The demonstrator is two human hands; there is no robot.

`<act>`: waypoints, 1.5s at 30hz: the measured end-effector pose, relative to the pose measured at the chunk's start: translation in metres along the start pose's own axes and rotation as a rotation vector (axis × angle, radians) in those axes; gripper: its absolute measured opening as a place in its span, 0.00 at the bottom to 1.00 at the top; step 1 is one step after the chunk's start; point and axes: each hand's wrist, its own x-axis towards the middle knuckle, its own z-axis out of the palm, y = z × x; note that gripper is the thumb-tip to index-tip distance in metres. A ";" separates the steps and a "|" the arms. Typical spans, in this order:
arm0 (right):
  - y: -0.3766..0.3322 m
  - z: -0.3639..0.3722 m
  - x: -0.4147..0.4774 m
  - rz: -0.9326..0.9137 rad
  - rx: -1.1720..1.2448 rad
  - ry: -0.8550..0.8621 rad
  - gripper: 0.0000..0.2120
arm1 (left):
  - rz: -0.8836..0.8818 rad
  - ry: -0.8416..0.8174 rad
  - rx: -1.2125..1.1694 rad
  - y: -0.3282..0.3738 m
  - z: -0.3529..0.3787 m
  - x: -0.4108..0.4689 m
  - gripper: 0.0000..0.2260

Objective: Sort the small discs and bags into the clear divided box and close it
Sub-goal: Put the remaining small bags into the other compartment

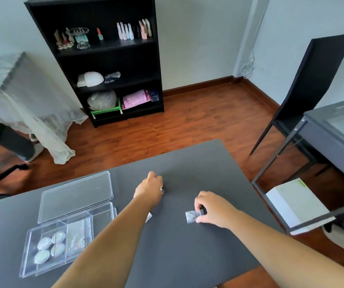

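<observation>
Right grip: my right hand (212, 208) is pinching the right edge of a small bag (192, 216), thumb and forefinger pressed together on it, while it is lying flat on the grey mat (198, 167).
Bag's lie: its long axis is running left to right, sticking out leftward from my fingers.
Left grip: my left hand (149, 189) is reaching farther out and curling over something small and shiny (162, 191); I am judging it a pinch, but whether it is a disc or a bag I cannot tell.
Hidden piece: a pale corner (148, 217) is showing from under my left forearm, possibly another bag.
Box: the clear divided box (63, 235) is sitting open, near and left, well apart from both hands.
Contents: four discs (50, 247) are lying in its left compartment, bags (76, 235) in the one beside it.
Lid: the lid (76, 194) is lying flat, just beyond the box.
Turning relation: the box is lying left and nearer than both grips; my left hand is the closer one, and my right would be crossing over my left forearm.
</observation>
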 end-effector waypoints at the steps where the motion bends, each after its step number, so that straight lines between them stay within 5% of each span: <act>1: 0.000 -0.001 0.001 0.016 0.027 -0.014 0.09 | -0.026 -0.009 -0.018 0.000 -0.001 0.000 0.07; 9: -0.003 -0.022 0.005 0.045 0.207 0.113 0.06 | -0.128 -0.043 -0.254 -0.008 -0.007 -0.012 0.12; 21: -0.036 -0.042 0.016 0.021 0.227 0.202 0.08 | 0.155 -0.095 0.196 0.005 0.003 -0.049 0.28; 25: -0.030 -0.041 0.011 0.049 0.231 0.223 0.07 | 0.148 -0.133 0.284 0.015 0.007 -0.049 0.23; 30: -0.024 -0.042 0.007 0.075 0.245 0.245 0.07 | 0.034 -0.216 0.033 0.011 0.003 -0.051 0.15; 36: -0.041 -0.054 0.020 0.085 0.238 0.380 0.05 | 0.054 -0.052 -0.249 -0.020 -0.039 -0.053 0.10; 45: -0.123 -0.049 0.051 -0.044 0.184 0.321 0.06 | -0.104 0.187 -0.258 -0.098 -0.097 -0.093 0.06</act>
